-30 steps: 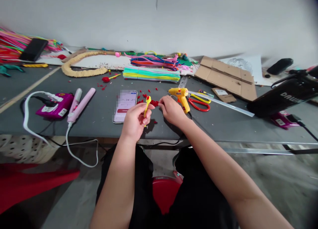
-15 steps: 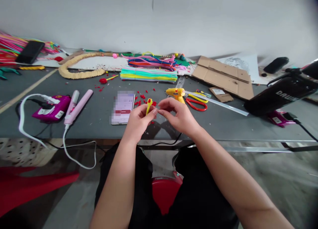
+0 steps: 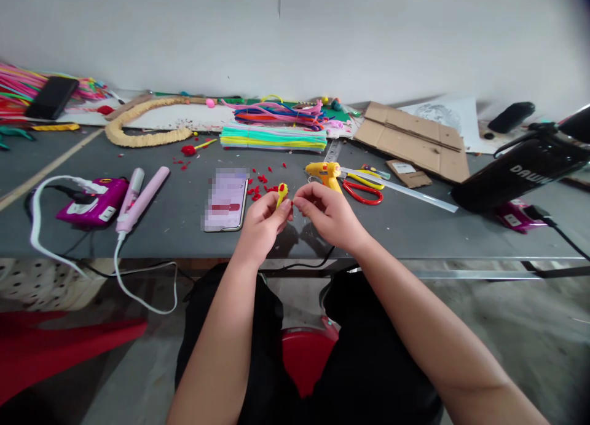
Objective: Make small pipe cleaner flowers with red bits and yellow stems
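Observation:
My left hand is closed around a yellow pipe-cleaner stem with a fuzzy head and a spot of red on it. The stem points up between thumb and forefinger. My right hand is closed in a pinch just to the right, its fingertips almost meeting the left ones. A tiny red speck shows between the two sets of fingertips; I cannot tell which hand grips it. Several small red fuzzy pieces lie on the grey table behind my hands.
Left of my hands lies a phone, then a pink hair straightener and purple power strip. A yellow glue gun, red-handled scissors and a black bottle are right. Pipe-cleaner bundles and cardboard lie behind.
My left hand has shifted slightly right and turned, so the yellow stem stands a little further right. The right hand stays pinched nearly in place.

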Available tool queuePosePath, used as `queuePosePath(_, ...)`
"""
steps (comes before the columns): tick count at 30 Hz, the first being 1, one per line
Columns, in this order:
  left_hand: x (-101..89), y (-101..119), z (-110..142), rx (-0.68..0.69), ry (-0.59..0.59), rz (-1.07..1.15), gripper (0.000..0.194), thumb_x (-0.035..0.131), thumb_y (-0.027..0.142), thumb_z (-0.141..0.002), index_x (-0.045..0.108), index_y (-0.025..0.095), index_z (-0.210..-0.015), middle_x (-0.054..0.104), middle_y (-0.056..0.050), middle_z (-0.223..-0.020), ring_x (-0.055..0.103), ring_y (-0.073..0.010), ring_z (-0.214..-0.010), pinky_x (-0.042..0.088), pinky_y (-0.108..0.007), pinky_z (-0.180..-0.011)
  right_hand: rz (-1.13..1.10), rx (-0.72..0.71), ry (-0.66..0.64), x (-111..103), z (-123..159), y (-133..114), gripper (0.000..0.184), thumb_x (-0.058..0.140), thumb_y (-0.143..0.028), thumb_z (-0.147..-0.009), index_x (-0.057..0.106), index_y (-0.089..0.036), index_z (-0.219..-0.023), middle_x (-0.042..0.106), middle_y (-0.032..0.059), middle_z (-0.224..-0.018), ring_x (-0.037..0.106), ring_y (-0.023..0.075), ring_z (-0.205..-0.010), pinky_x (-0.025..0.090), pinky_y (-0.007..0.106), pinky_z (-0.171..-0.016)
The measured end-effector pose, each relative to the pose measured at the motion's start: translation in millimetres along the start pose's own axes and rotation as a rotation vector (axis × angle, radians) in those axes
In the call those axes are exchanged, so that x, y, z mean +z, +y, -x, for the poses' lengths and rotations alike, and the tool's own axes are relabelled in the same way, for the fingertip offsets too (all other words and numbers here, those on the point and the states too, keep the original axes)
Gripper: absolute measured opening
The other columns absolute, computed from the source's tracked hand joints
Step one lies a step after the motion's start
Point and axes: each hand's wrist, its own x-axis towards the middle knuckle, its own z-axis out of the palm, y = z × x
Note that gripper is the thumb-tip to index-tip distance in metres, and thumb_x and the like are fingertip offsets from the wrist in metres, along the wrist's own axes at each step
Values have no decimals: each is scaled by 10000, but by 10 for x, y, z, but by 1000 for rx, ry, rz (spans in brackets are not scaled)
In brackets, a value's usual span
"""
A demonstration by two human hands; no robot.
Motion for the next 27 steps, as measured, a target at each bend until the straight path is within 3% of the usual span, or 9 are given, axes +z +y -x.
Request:
queuePosePath(6,-1,-6,10,31,-74,46,205,734,337,-832,623,176,-772,521,20,-652,368,-60,-520,263,-216,-489,-149,6,-97,-7,-10,-65,187,552,-343,-970,560,-177,-885,578,6,-805,526,118,-731,460,264,-672)
queuePosePath(11,-22,-31,16,9,-58,28,217,768,357,-786,643,180,-768,518,19,-625,374,-71,-525,272,-220,-492,-168,63,-176,-47,-34,-99,253,580,-403,-952,577,-170,-856,589,6,-765,518,113,-691,456,256,-641)
queuePosePath(19,19,18,17,-70,-58,164,169,731,296,-817,635,160,-790,530,14,-669,352,-37,-486,255,-201,-466,-63,37,-86,-94,-30,-55,215,599,-388,-939,621,-176,-913,630,17,-816,523,122,-698,450,270,-629)
queuePosePath(24,-22,31,11,-113,-91,208,256,636,393,-877,690,145,-846,592,-30,-692,407,-60,-484,307,-221,-466,30,-26,-5,-161,-24,-35,169,538,-340,-979,603,-190,-938,600,23,-829,528,137,-727,467,292,-662)
queuePosePath(27,-22,32,12,-107,-80,163,290,624,430,-893,690,152,-844,577,-23,-673,389,-52,-463,256,-214,-436,54,-62,18,-181,-23,-45,141,531,-315,-984,602,-198,-950,602,27,-835,536,146,-741,467,303,-669)
